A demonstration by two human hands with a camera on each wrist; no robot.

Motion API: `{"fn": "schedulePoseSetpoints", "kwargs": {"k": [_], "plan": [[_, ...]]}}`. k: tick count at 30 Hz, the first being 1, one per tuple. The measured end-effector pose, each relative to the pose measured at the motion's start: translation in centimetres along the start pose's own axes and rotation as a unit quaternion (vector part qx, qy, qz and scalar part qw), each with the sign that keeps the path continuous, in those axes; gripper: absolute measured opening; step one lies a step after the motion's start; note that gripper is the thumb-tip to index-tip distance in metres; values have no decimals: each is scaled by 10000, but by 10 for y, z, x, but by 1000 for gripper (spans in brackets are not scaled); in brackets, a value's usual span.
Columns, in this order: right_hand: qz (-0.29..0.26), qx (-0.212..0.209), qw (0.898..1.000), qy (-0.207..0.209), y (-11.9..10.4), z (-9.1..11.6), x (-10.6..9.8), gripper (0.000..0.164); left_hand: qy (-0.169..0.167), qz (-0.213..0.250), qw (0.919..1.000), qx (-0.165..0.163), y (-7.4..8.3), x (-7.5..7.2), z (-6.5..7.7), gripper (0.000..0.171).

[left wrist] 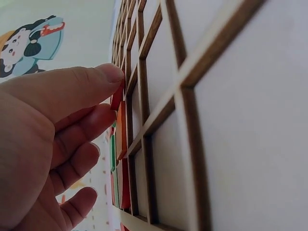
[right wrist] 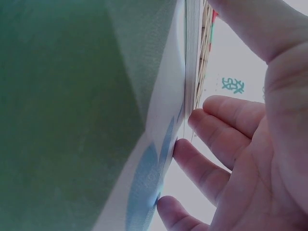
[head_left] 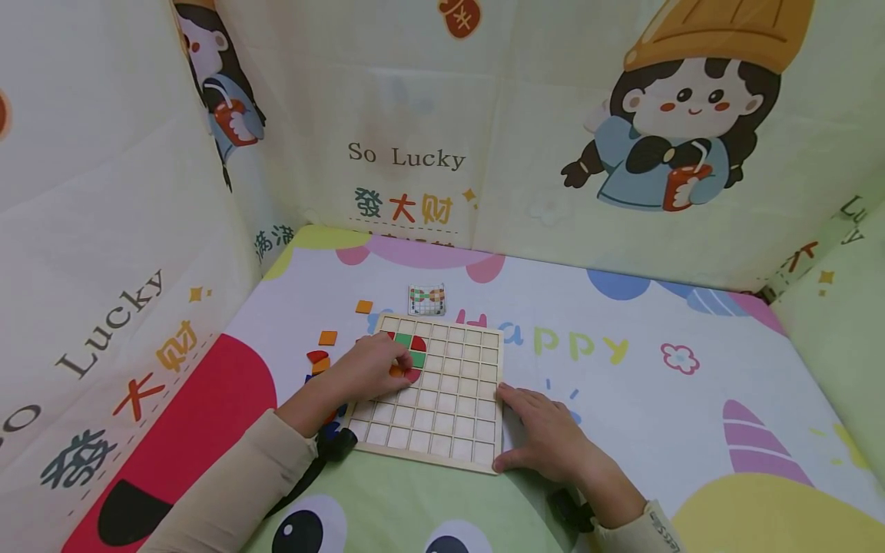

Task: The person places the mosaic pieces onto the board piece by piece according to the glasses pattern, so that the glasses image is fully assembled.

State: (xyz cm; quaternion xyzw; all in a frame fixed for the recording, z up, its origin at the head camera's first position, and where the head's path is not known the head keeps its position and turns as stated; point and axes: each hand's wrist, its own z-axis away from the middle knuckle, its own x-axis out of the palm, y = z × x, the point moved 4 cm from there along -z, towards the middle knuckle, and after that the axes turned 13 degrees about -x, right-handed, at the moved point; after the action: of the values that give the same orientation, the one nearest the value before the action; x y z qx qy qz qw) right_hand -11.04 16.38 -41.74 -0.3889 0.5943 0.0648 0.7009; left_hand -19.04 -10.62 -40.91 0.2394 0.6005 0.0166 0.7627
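Note:
A wooden grid board (head_left: 429, 458) lies on the table. At its upper left, green square tiles (head_left: 418, 359) and a red rounded tile (head_left: 419, 343) fill several cells. My left hand (head_left: 366, 367) reaches over that side, partly covering the tiles. Between its thumb and index finger it pinches a red tile (left wrist: 116, 97) at the grid, beside an orange tile (left wrist: 121, 130). The other left fingers are loosely bent. My right hand (head_left: 546, 430) rests at the board's right edge, thumb near the lower corner and fingers extended along the side.
Beyond the board lies a small pattern card (head_left: 427, 299). Loose orange tiles (head_left: 328, 338) and a red tile (head_left: 318, 356) lie left of the board, with blue ones partly behind the left arm. Printed cloth walls (head_left: 415, 100) stand behind and beside the table.

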Motion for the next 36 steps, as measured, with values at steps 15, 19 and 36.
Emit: {"fn": "schedulePoseSetpoints", "kwargs": {"k": [15, 19, 36], "plan": [[50, -39, 10000, 27, 2, 0, 1, 103, -121, 205, 9997, -83, 0, 1, -2, 15], [48, -28, 10000, 24, 2, 0, 1, 103, -95, 231, 9996, -88, -1, 1, -3, 15], [-8, 58, 10000, -5, 1, 0, 1, 104, -33, 430, 9986, -297, -11, -4, -1, 15]]}}
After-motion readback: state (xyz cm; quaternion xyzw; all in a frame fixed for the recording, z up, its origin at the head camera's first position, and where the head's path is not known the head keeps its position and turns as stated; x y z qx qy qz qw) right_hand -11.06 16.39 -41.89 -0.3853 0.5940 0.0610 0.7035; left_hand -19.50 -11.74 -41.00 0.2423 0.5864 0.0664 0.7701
